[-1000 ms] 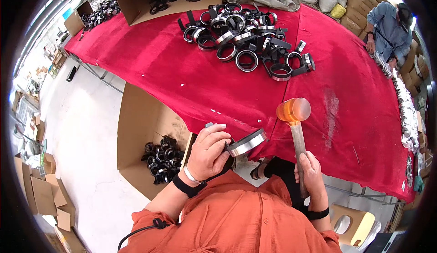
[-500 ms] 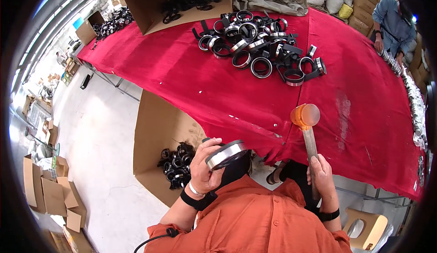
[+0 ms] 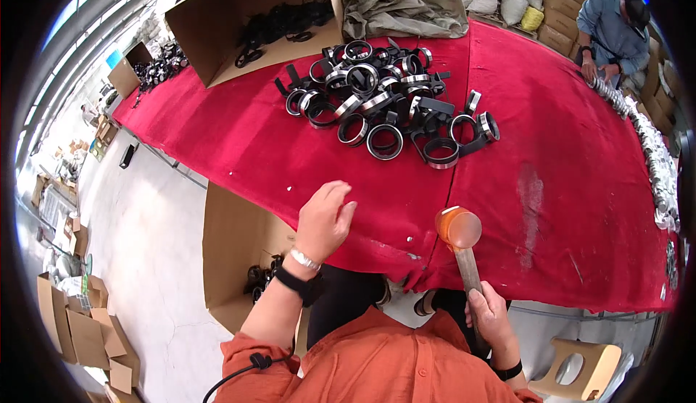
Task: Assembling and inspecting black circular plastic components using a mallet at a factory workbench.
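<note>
My left hand (image 3: 324, 222) hangs over the near edge of the red-covered table (image 3: 348, 185), its fingers stretched forward and apart from the thumb, with nothing in it. In my right hand (image 3: 490, 314) is a mallet (image 3: 460, 229), gripped by its wooden handle, its amber-orange head pointing up and away from me. Further back on the cloth lies a heap of black and silver rings (image 3: 384, 142), several with black tabs or straps. My left hand is nearest to this heap but apart from it.
A cardboard box (image 3: 217, 214) below the table's near edge holds more black rings (image 3: 255, 281). Another open box (image 3: 196, 40) with black parts stands at the back left, beside a grey-green cloth (image 3: 406, 4). At the far right a person (image 3: 616, 30) handles a wrapped stack. A tan stool (image 3: 562, 374) is low right.
The black and silver ring that my left hand held is gone from it. That hand has moved up and forward over the table. The mallet is still in my right hand, slightly lower and left.
</note>
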Motion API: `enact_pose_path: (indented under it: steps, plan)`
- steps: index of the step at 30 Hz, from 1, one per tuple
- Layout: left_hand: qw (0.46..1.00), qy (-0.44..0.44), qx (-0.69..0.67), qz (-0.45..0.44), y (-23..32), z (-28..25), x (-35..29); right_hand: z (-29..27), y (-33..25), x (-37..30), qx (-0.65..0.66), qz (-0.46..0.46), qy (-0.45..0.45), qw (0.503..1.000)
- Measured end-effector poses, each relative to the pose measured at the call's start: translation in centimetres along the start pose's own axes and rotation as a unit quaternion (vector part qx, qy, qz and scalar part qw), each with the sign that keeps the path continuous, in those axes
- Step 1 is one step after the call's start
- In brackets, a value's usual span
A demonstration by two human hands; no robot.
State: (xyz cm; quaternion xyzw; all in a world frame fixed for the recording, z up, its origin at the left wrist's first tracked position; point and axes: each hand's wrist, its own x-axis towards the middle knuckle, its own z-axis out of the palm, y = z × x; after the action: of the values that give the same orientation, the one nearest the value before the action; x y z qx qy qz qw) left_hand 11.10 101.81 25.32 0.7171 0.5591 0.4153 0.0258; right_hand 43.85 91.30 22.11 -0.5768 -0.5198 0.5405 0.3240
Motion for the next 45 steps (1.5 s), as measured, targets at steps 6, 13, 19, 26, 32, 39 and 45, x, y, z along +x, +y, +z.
enact_pose_path:
  steps: [6, 13, 19, 26, 32, 39, 45]
  plan:
    - [0.973, -0.087, 0.167, 0.132, -2.1, 6.7, 6.5, -0.3, -0.4, 0.1, 0.008, 0.006, -0.002, 1.000]
    - [0.964, -0.244, 0.057, 0.087, 4.6, 5.3, 1.2, -0.4, 0.0, 0.3, 0.009, -0.004, -0.001, 1.000]
    - [0.956, -0.153, 0.058, 0.246, 7.4, 2.2, 4.9, -0.1, -0.1, 0.2, 0.036, 0.007, 0.008, 0.999]
    - [0.963, -0.242, -0.033, 0.111, 2.4, 0.9, 1.4, 0.2, -0.2, 0.0, 0.040, -0.007, 0.002, 0.999]
    - [0.963, -0.235, 0.023, 0.127, 2.2, 0.0, -2.4, 0.2, -0.5, -0.3, 0.046, -0.001, -0.007, 0.999]
    - [0.901, -0.155, -0.330, -0.235, 2.9, 2.0, -7.4, 1.2, -0.4, -1.6, 0.104, -0.019, -0.026, 0.994]
    - [0.772, -0.146, -0.510, -0.350, 2.8, 5.0, -10.3, 1.1, -0.9, -2.5, 0.125, -0.006, -0.069, 0.990]
